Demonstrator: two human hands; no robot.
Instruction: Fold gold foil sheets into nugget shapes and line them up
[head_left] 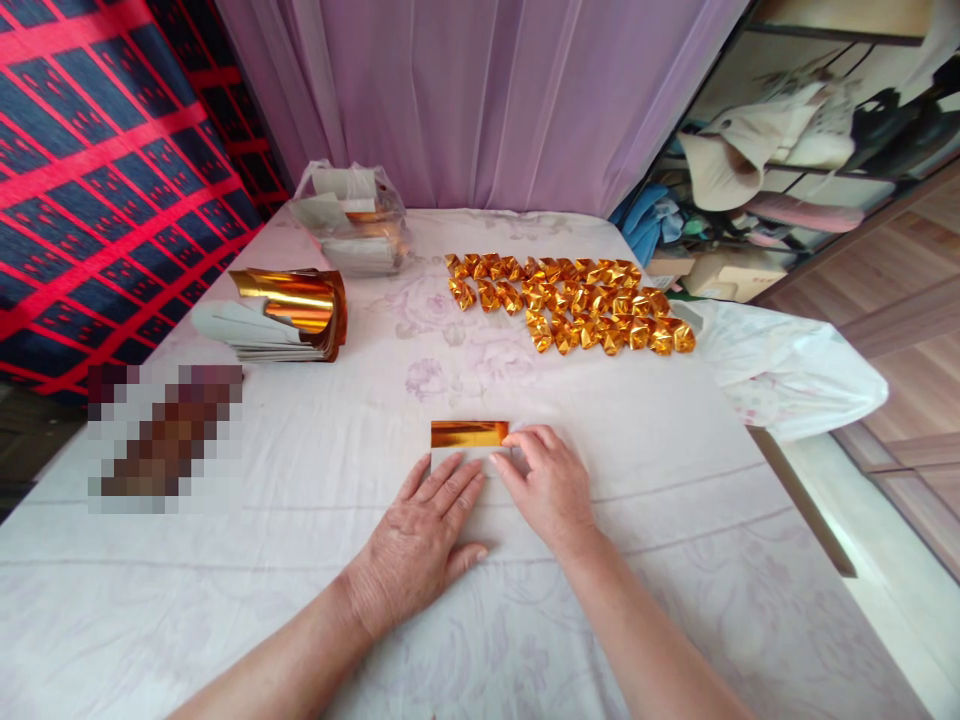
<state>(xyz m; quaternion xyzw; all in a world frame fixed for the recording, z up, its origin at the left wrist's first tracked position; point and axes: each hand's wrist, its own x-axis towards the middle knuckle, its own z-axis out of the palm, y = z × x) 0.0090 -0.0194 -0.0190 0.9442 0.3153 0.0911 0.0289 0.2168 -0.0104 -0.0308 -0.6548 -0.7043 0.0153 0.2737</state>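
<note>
both hands flat: left hand [420, 535] & right hand [547, 485] press gold sheet [469, 434]; plastic bag [352, 220] w/ sheets.

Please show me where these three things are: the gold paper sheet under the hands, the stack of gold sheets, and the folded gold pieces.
gold paper sheet [469, 433]: head view, on its shiny gold strip.
stack of gold sheets [296, 298]: head view, on the curled top sheet.
folded gold pieces [574, 300]: head view, middle of the rows.

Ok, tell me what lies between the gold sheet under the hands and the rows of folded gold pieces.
Head view: only bare floral tablecloth between the gold sheet and the folded gold pieces.
</note>
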